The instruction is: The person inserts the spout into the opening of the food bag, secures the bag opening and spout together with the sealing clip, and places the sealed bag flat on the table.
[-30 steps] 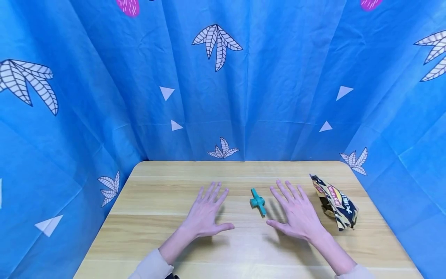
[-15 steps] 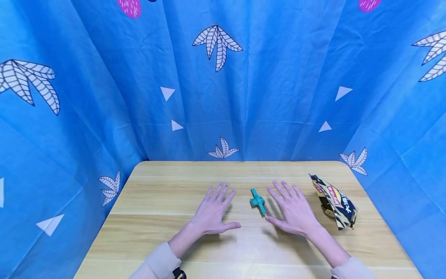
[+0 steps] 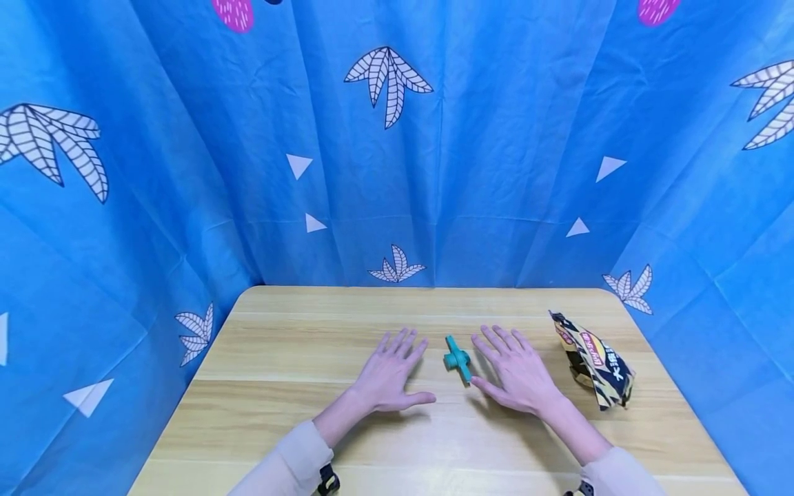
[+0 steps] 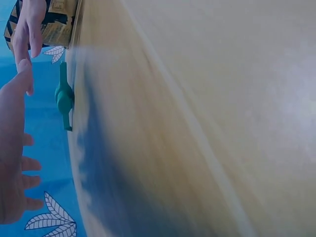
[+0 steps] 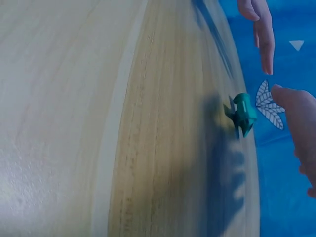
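A small green plastic piece [image 3: 457,359], with a round hub and a thin arm out each way, lies on the wooden table between the hands. To its left is my left hand [image 3: 389,375], palm down, fingers straight and thumb out, holding nothing. My right hand [image 3: 513,368] is spread the same way just to its right, thumb tip right by the lower arm of the green piece. In the left wrist view the green piece [image 4: 64,96] shows beyond the left hand [image 4: 12,158]. The right wrist view has the green piece [image 5: 243,114] beside the right thumb [image 5: 296,111].
A crumpled black and gold snack bag [image 3: 595,362] lies at the right, past the right hand. Blue curtains [image 3: 496,172] with leaf prints stand behind and on both sides of the wooden table [image 3: 279,351]. Both forearms reach in from the front edge.
My left hand has moved right, closer to the green piece. My right hand has shifted slightly left toward it. The green piece and the snack bag stay where they were.
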Available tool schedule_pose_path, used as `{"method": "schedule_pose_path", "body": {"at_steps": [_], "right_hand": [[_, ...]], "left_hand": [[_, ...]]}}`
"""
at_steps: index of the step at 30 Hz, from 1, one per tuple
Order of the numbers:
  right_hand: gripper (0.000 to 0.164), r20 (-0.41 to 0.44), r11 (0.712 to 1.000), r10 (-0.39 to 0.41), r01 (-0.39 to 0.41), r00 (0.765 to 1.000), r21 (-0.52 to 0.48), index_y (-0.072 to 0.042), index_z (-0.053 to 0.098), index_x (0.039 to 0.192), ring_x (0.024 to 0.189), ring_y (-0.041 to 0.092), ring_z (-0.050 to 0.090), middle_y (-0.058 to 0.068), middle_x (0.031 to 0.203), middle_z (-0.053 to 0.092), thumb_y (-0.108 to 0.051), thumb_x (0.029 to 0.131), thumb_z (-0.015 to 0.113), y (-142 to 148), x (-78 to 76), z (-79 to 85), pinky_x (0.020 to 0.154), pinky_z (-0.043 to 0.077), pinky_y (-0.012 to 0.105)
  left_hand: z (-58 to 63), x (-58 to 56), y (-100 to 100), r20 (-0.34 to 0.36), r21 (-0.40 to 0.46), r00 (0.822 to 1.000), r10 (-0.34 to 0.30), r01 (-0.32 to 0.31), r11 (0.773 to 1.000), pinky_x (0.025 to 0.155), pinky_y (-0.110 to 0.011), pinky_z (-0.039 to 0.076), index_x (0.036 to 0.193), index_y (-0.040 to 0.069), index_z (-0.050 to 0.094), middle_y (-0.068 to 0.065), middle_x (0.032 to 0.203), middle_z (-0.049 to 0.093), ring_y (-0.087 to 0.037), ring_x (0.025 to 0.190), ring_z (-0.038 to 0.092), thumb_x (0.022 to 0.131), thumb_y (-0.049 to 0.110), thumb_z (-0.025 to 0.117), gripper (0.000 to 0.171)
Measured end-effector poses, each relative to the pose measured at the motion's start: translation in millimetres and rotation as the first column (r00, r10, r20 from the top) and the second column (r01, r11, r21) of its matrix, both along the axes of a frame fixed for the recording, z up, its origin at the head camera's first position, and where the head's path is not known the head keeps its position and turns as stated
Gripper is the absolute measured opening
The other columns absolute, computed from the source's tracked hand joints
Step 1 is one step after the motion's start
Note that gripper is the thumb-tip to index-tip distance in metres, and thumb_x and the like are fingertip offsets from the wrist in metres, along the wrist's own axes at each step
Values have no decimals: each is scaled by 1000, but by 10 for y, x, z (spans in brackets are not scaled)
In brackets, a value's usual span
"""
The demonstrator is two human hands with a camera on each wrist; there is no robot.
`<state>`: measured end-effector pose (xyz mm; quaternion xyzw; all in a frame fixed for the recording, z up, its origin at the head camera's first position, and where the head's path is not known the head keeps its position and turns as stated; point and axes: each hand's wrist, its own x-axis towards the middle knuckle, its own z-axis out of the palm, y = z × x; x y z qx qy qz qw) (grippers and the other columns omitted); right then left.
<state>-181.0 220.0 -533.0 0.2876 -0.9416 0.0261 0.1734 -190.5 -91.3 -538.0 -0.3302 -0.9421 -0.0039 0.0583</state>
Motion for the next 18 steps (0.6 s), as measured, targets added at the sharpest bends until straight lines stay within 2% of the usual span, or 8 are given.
{"method": "schedule_pose_path", "body": {"at_steps": [3,11,18], "right_hand": [[78,0,1000,6,-6,1000,13,-15,54,153,147,41,51,16,160,53,-63,93,65,-2,-19,-24,122,38,62],[69,-23,998,42,-41,999,44,-13,60,148,139,41,58,16,152,61,-54,94,69,-18,-65,-83,117,45,61],[64,-15,996,49,-47,999,80,-14,61,147,137,39,60,16,151,62,-52,96,67,-27,-130,-122,114,48,59]], "left_hand": [[-31,-23,30,25,-5,1000,-5,5,1000,129,-61,29,166,16,31,-19,172,31,-38,161,30,91,88,40,105],[-119,-104,97,23,-10,1000,-9,9,1000,128,-59,31,166,18,32,-17,171,35,-35,160,33,92,89,38,103],[-123,-180,132,53,-31,999,-6,8,1000,129,-57,30,165,18,33,-16,171,37,-35,159,35,92,88,38,101]]}}
